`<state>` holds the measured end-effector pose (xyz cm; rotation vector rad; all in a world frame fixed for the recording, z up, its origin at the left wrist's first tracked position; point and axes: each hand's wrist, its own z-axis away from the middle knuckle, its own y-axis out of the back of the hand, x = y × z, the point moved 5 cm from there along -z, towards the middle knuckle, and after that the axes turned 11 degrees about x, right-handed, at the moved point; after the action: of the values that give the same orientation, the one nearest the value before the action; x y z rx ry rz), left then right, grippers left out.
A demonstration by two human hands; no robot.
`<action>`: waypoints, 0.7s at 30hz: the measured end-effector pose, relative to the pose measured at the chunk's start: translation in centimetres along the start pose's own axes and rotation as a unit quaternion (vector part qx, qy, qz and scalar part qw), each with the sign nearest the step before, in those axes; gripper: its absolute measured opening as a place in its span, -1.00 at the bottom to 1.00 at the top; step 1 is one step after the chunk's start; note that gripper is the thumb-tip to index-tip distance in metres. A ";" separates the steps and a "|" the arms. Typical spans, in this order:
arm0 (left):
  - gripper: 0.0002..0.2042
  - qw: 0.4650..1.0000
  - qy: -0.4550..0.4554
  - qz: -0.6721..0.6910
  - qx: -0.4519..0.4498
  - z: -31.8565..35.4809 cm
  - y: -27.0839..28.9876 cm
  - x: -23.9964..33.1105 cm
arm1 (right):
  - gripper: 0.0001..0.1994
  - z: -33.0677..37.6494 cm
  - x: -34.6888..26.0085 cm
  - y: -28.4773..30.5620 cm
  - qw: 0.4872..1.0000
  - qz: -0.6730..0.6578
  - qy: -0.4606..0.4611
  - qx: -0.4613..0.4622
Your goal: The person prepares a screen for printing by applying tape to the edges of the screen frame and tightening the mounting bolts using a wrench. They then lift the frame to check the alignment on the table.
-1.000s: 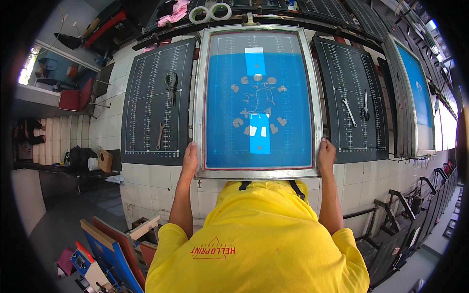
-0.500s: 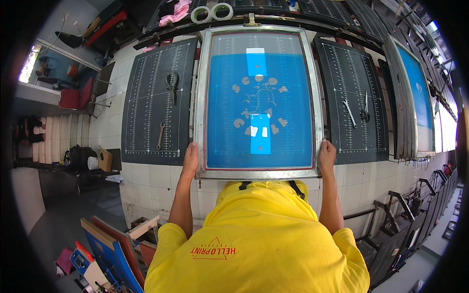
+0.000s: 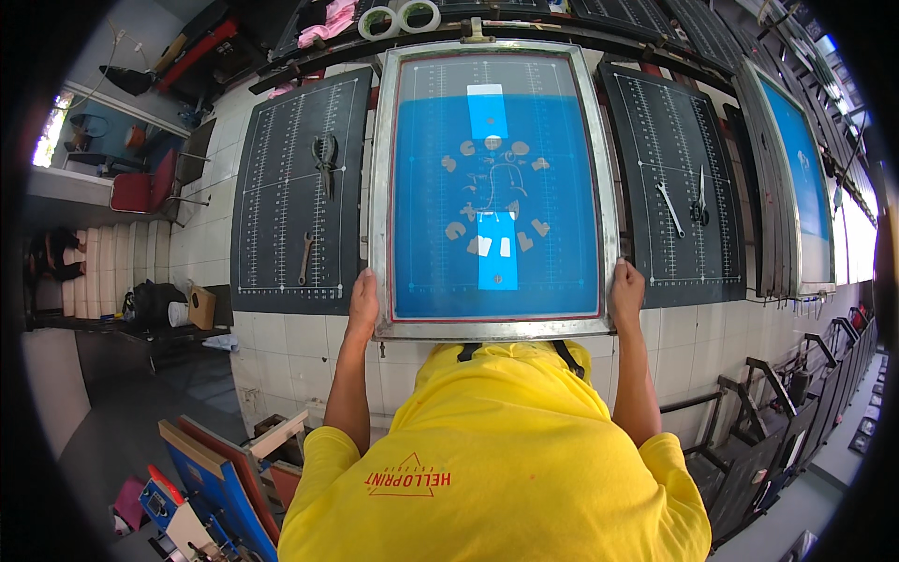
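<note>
The left hand (image 3: 364,298) and right hand (image 3: 626,292), curled with fingers partly hidden, grasp opposite sides of the metal-framed blue screen (image 3: 494,192) near its lower corners, the screen lying between two dark gridded boards (image 3: 267,211), before the yellow shirt (image 3: 496,450).

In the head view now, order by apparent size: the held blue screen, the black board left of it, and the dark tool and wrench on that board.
1. Held blue screen; nearness may enlarge it
2. Black board
3. Dark tool
4. Wrench
</note>
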<state>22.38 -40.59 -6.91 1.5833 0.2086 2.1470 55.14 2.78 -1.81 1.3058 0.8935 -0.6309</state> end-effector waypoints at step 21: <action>-0.38 0.999 0.002 -0.027 0.018 1.3 -0.1 2.6 | -0.59 0.1 -0.2 0.0 1.000 -0.006 -0.002 -0.005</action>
<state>23.02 -39.50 -4.26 1.5761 0.2885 2.1166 55.01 2.64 -1.66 1.2909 0.9000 -0.6380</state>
